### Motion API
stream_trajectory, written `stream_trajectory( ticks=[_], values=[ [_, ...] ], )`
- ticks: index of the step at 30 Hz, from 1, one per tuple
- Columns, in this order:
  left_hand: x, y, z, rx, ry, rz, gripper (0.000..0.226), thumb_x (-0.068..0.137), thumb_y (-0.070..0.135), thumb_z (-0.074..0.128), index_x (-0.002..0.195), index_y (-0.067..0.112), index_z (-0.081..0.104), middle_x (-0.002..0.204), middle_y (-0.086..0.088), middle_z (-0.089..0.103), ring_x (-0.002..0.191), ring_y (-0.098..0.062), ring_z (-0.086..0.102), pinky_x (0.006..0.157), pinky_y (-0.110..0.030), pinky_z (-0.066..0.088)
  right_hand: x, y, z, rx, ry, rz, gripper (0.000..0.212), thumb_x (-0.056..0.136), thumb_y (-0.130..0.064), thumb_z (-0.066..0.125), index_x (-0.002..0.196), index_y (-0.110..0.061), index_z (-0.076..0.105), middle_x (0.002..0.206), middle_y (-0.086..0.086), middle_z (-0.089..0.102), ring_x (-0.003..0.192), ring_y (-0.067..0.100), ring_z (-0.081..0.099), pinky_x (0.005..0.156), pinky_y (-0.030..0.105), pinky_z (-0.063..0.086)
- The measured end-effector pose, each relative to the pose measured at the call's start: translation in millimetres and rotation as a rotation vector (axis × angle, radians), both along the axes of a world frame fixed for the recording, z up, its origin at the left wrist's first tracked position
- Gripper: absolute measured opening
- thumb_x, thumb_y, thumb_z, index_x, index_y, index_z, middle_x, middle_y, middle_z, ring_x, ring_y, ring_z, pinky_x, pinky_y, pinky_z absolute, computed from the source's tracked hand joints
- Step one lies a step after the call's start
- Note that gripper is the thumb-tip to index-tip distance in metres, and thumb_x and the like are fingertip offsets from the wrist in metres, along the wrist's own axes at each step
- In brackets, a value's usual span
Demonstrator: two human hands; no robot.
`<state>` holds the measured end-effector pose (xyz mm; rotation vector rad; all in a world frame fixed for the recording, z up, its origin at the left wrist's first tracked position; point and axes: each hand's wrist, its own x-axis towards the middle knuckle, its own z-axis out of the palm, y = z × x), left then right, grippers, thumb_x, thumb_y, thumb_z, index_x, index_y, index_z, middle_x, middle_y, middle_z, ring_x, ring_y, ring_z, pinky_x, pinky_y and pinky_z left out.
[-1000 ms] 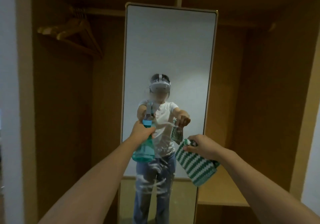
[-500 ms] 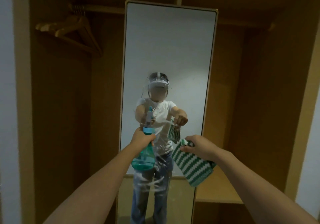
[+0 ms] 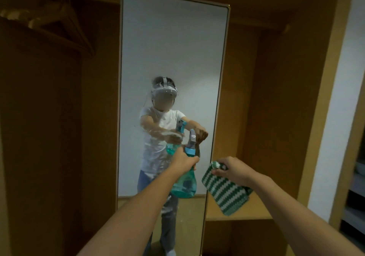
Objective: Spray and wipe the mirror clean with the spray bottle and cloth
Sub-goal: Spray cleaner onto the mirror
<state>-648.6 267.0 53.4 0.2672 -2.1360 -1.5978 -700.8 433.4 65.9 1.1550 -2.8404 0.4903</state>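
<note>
Gripping spray bottle [image 3: 184,184] in your left hand [image 3: 182,161], nozzle toward mirror [image 3: 171,48] for misting; your right hand [image 3: 230,169] clutches cloth [image 3: 225,192] off right, clear of spray, wipe-ready.

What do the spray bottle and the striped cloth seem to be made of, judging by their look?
The spray bottle: probably plastic, translucent teal and glossy; its body lets light through, with an opaque grey and blue trigger head. The cloth: seemingly knitted or crocheted yarn, matte; green and white wavy stripes, and it hangs limp from the right hand.
</note>
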Motion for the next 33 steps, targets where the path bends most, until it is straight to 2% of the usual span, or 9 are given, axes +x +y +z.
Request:
stream_trajectory(
  ticks=[2,7,10,15,19,21,24,29,33],
  values=[
    [-2,5,-3,0.001,-0.009,-0.001,0.020,0.081,-0.001,0.058,0.092,0.007,0.043,0.063,-0.004,0.051,0.045,-0.010,0.050,0.039,-0.014,0.043,0,4,-2,0.003,-0.009,-0.015,0.018,0.091,-0.042,0.053,0.087,-0.025,0.052,0.082,-0.005,0.058,0.070,0.008,0.055,0.063,0.026,0.042],
    [-6,11,-17,-0.009,-0.040,0.042,0.020,0.080,0.004,0.059,0.093,0.008,0.045,0.064,-0.004,0.053,0.050,-0.014,0.052,0.060,-0.029,0.049,1,11,-6,0.003,-0.025,-0.032,0.020,0.091,-0.042,0.053,0.092,-0.022,0.054,0.082,-0.006,0.058,0.071,0.008,0.056,0.063,0.024,0.043],
    [0,12,-25,-0.022,-0.062,0.074,0.019,0.082,0.006,0.059,0.093,0.010,0.044,0.068,-0.004,0.054,0.052,-0.009,0.051,0.047,-0.016,0.041,5,12,-11,0.008,-0.049,-0.022,0.021,0.091,-0.042,0.053,0.091,-0.021,0.054,0.081,-0.006,0.058,0.068,0.007,0.055,0.062,0.023,0.043],
    [4,3,-30,0.045,-0.039,0.084,0.022,0.077,0.000,0.061,0.094,0.004,0.047,0.066,-0.007,0.055,0.049,-0.013,0.052,0.058,-0.028,0.048,8,6,-12,0.019,-0.045,-0.017,0.023,0.091,-0.044,0.053,0.075,-0.029,0.046,0.076,-0.007,0.055,0.065,0.006,0.053,0.057,0.021,0.040],
    [12,-8,-38,0.062,-0.025,0.100,0.030,0.078,0.000,0.062,0.106,0.000,0.052,0.072,-0.009,0.057,0.052,-0.015,0.053,0.054,-0.024,0.048,11,3,-6,-0.001,-0.041,0.002,0.025,0.092,-0.042,0.053,0.072,-0.030,0.043,0.074,-0.008,0.052,0.063,0.005,0.050,0.055,0.021,0.038],
    [25,-19,-49,0.017,-0.037,0.134,0.025,0.078,-0.003,0.061,0.102,-0.001,0.053,0.068,-0.005,0.055,0.055,-0.014,0.052,0.049,-0.017,0.046,14,-3,-10,0.009,-0.050,0.040,0.023,0.092,-0.042,0.053,0.076,-0.026,0.048,0.076,-0.005,0.054,0.064,0.007,0.051,0.057,0.023,0.039],
    [43,-41,-64,0.007,-0.027,0.193,0.027,0.078,-0.004,0.061,0.103,0.000,0.053,0.068,-0.004,0.056,0.056,-0.015,0.053,0.045,-0.013,0.046,18,-15,-18,0.016,-0.071,0.076,0.029,0.092,-0.042,0.052,0.094,-0.014,0.057,0.086,0.002,0.060,0.073,0.013,0.056,0.064,0.028,0.042],
    [68,-67,-79,-0.009,-0.099,0.227,0.027,0.079,0.005,0.064,0.103,0.008,0.051,0.084,-0.007,0.059,0.077,-0.021,0.057,0.072,-0.031,0.048,22,-32,-28,0.016,-0.080,0.125,0.023,0.092,-0.044,0.052,0.077,-0.027,0.046,0.075,-0.009,0.050,0.066,0.005,0.049,0.059,0.025,0.038],
    [76,-72,-88,-0.027,-0.149,0.218,0.022,0.080,0.003,0.062,0.096,0.010,0.049,0.076,-0.002,0.055,0.073,-0.018,0.055,0.068,-0.028,0.045,25,-41,-35,0.009,-0.097,0.145,0.023,0.092,-0.043,0.052,0.079,-0.024,0.047,0.073,-0.008,0.050,0.065,0.009,0.049,0.059,0.027,0.036]
  ],
)
